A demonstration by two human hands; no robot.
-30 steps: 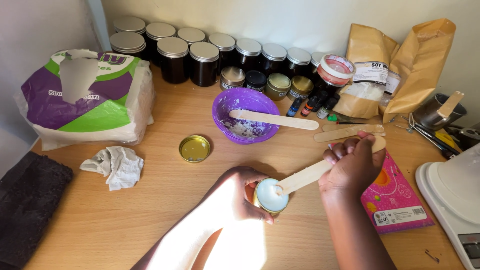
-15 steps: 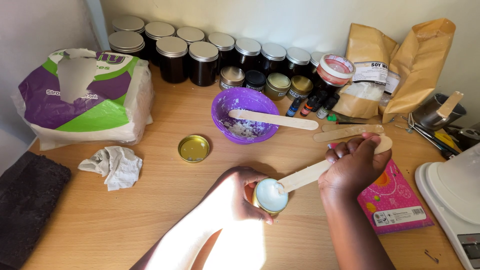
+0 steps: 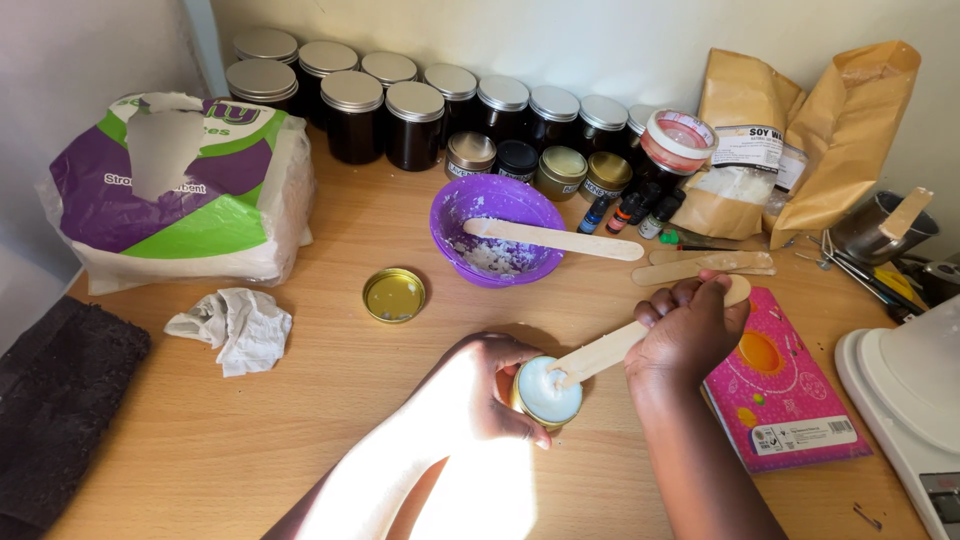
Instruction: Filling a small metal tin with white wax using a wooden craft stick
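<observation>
- Wooden table (image 3: pixel 330 420) under everything, both hands working near its front edge.
- Big plastic pack of wipes (image 3: pixel 185 190), purple, green and white, far left of the hands, well apart.
- Two brown paper bags (image 3: pixel 800 130) at the back, beyond the right hand.
- Rows of dark jars with silver lids (image 3: pixel 400 100) along the wall, far behind both hands.
- White scale (image 3: pixel 910 390) at the right edge, right of the right hand.
- Pink notebook (image 3: pixel 785 400) lying flat, just beside the right hand on its right.
- Purple bowl (image 3: pixel 495 228) with white residue behind the left hand, a wooden stick (image 3: pixel 555 238) resting across it.
- Crumpled tissue (image 3: pixel 232 325) left of the left hand, apart from it.
- Left hand (image 3: pixel 470 385): fingers curled around a small gold tin (image 3: pixel 545 393), closed grip on its side; tin filled with pale white cream, tilted a bit toward the camera.
- Right hand (image 3: pixel 690 330): closed fist around a flat wooden spatula (image 3: pixel 610 350), its far end sticking out past the knuckles, its tip touching the cream in the tin.
- Tin sits between the two hands, above the table; cannot tell if its base touches the wood.
- Gold lid (image 3: pixel 393 295) lying flat, behind and left of the left hand.
</observation>
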